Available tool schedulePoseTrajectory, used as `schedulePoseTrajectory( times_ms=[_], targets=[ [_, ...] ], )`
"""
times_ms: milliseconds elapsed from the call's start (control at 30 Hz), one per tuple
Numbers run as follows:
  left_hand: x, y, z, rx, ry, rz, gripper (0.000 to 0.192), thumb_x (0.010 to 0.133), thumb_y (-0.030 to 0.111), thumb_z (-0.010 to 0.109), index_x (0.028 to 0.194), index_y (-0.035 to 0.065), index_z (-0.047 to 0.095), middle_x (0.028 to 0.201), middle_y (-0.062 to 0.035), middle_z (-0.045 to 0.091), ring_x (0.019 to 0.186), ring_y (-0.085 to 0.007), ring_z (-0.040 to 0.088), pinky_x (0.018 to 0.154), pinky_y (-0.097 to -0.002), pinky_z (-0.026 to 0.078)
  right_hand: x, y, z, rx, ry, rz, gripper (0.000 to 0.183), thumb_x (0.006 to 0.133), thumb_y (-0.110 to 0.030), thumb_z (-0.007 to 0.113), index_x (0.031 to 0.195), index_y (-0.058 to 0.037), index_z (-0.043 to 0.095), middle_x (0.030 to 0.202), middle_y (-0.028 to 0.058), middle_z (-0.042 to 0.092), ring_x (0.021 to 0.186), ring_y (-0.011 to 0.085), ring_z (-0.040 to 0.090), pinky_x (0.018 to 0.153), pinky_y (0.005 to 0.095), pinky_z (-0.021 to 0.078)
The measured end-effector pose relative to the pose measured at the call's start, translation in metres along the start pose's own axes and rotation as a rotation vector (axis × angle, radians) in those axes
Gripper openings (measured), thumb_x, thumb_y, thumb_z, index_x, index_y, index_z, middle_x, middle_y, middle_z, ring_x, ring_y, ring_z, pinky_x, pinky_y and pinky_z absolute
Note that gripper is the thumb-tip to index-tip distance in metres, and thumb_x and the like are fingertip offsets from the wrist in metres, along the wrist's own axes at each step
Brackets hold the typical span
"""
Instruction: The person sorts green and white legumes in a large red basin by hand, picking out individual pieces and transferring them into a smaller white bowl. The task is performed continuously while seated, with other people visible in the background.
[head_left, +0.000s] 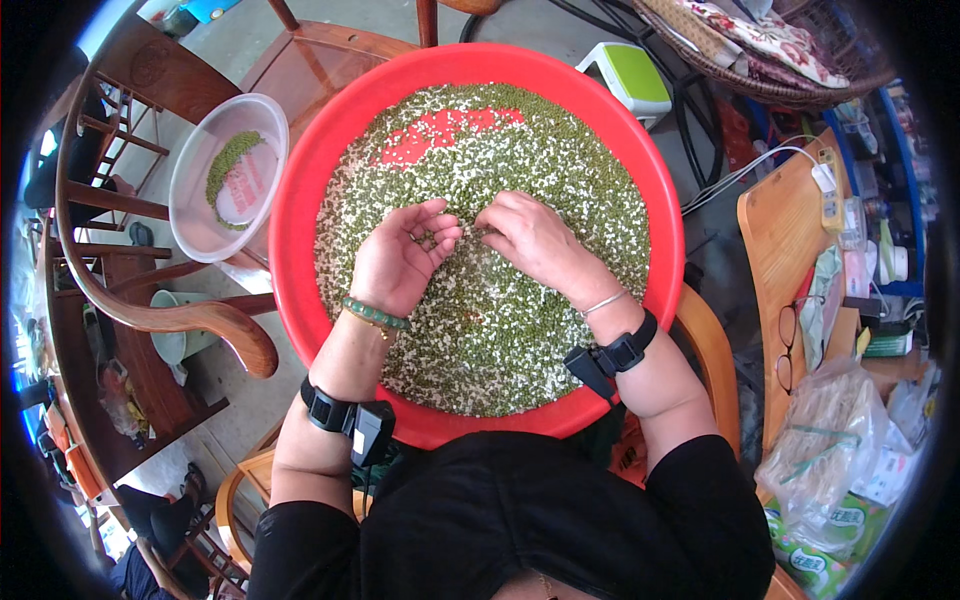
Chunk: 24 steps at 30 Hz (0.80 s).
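A large red plastic basin (667, 225) stands before me, holding a spread layer of green mung beans (480, 360) mixed with small white grains or beans. My left hand (405, 259) is cupped palm up over the middle of the layer, with a few green beans lying in its curled fingers. Just to its right, my right hand (532, 240) is palm down with bent fingers, its fingertips close to the left ones. What those right fingertips hold, if anything, is too small to tell.
A translucent plastic bowl (184, 187) with some green beans rests on a wooden chair (322, 56) at left. A green-topped stool (636, 75) and a wicker basket (750, 86) stand beyond. Eyeglasses (785, 349), a power strip (831, 195) and plastic bags (825, 442) lie at right. People sit at left.
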<state>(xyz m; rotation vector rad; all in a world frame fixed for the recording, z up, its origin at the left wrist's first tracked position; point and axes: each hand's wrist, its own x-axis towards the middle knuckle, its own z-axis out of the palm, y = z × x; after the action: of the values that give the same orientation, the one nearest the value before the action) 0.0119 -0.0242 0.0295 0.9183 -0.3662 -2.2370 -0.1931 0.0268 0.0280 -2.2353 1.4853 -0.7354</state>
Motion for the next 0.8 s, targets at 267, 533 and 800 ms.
schedulePoseTrajectory(
  times_ms=[267, 533, 800],
  targets=[
    [-0.0012, 0.0016, 0.0038, 0.024, 0.001, 0.003, 0.032, 0.096, 0.018, 0.040, 0.112, -0.0069, 0.053, 0.099, -0.0153, 0.060, 0.091, -0.0245, 0.060, 0.084, -0.0334, 0.051, 0.0012, -0.0007, 0.0003, 0.022, 0.029, 0.036, 0.017, 0.073, -0.004, 0.069, 0.087, -0.0027, 0.060, 0.083, 0.0126, 0.057, 0.086, 0.0319, 0.058, 0.079, 0.0420, 0.0484],
    [-0.0027, 0.0007, 0.0041, 0.015, 0.006, -0.015, 0.030, 0.096, 0.016, 0.039, 0.112, -0.0062, 0.053, 0.099, -0.0152, 0.061, 0.092, -0.0253, 0.061, 0.083, -0.0346, 0.052, 0.0005, -0.0025, -0.0001, 0.001, 0.008, 0.063, 0.014, 0.073, -0.004, 0.070, 0.083, -0.0031, 0.060, 0.082, 0.0121, 0.057, 0.085, 0.0316, 0.059, 0.077, 0.0420, 0.0489],
    [-0.0015, -0.0007, 0.0040, 0.018, 0.006, -0.028, 0.031, 0.096, 0.017, 0.040, 0.112, -0.0065, 0.054, 0.098, -0.0155, 0.061, 0.090, -0.0254, 0.062, 0.082, -0.0342, 0.052, -0.0005, -0.0014, -0.0008, -0.012, 0.028, 0.046, 0.012, 0.073, -0.003, 0.069, 0.080, -0.0039, 0.059, 0.080, 0.0114, 0.057, 0.083, 0.0310, 0.059, 0.075, 0.0410, 0.0492]
  ],
)
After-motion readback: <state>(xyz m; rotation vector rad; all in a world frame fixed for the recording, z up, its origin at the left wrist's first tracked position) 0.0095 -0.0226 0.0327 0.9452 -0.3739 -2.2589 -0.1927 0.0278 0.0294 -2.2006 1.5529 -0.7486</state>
